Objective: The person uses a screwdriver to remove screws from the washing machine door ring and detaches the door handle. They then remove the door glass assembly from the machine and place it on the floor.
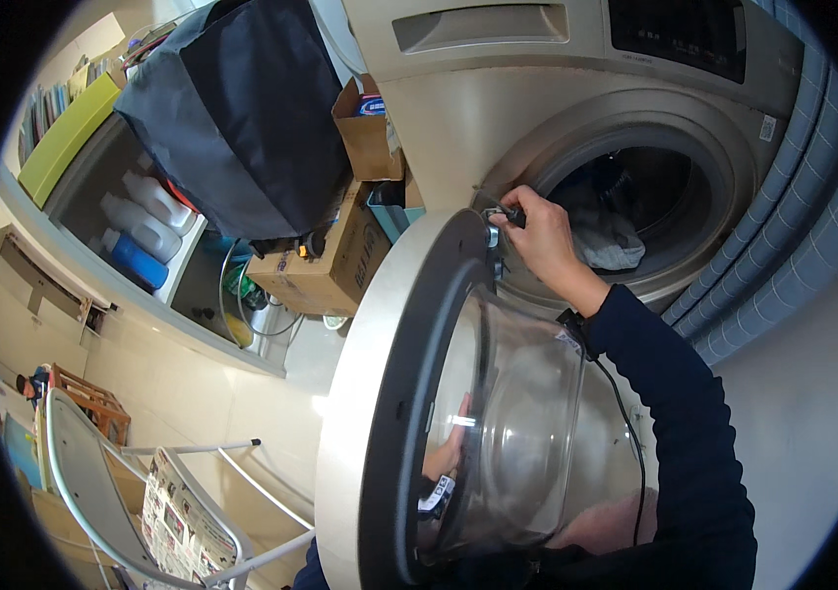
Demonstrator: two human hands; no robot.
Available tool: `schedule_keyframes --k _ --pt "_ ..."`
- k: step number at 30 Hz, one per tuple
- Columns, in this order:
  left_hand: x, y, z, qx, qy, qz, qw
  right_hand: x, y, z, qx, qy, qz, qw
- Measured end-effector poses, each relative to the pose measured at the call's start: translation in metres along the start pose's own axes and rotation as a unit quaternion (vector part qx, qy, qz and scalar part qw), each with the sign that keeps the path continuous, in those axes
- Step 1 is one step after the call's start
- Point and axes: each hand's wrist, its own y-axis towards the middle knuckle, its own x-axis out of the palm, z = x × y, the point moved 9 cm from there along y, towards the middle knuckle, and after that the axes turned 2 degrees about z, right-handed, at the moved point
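A front-loading washing machine [458,108] stands before me with its round door [409,324] swung wide open. My right hand [542,236] is closed in a pinch at the door's metal hinge [493,236]. Between its fingertips is a small black-handled tool [514,217], whose tip I cannot make out. Through the clear door bowl [527,423] I see my left hand [453,442], fingers stretched upward, behind the door and apparently against it. Light-coloured cloth [611,241] lies in the drum opening.
Blue-grey curtain folds [773,236] hang right of the machine. Cardboard boxes [326,256] and a dark fabric bag [242,118] stand left, beside a shelf with detergent bottles [149,221]. A folding chair [183,511] is at the lower left. A black cable [630,433] runs along my right sleeve.
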Motion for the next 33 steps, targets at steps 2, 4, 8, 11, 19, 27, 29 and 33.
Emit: schedule_keyframes --k 2,4,8,11,19,27,29,33 --pt "-0.002 0.000 -0.004 -0.002 0.001 -0.002 1.000 -0.003 -0.003 0.000 0.007 0.013 0.011 1.000" --pt "-0.002 0.001 -0.006 -0.001 0.004 -0.005 1.000 -0.005 -0.006 0.003 0.029 0.015 0.011 0.999" --pt "0.002 0.002 -0.002 0.003 0.017 -0.006 1.000 -0.008 -0.009 0.009 0.063 0.036 0.013 0.997" --pt "0.009 0.003 0.004 0.006 0.027 -0.006 1.000 -0.008 -0.009 0.010 0.054 0.042 0.025 0.997" --pt "0.026 0.014 0.018 0.009 0.041 -0.005 0.999 -0.005 -0.002 0.012 0.019 0.047 0.051 0.997" --pt "0.031 0.024 0.014 0.002 0.039 0.001 0.999 -0.011 0.002 0.001 -0.001 0.011 0.055 0.998" --pt "0.033 0.030 0.012 -0.002 0.040 0.003 0.999 -0.010 0.003 0.001 0.006 0.009 0.042 0.999" --pt "0.043 0.032 0.012 0.004 0.059 0.015 0.998 -0.010 0.005 -0.005 -0.019 -0.009 0.040 0.999"
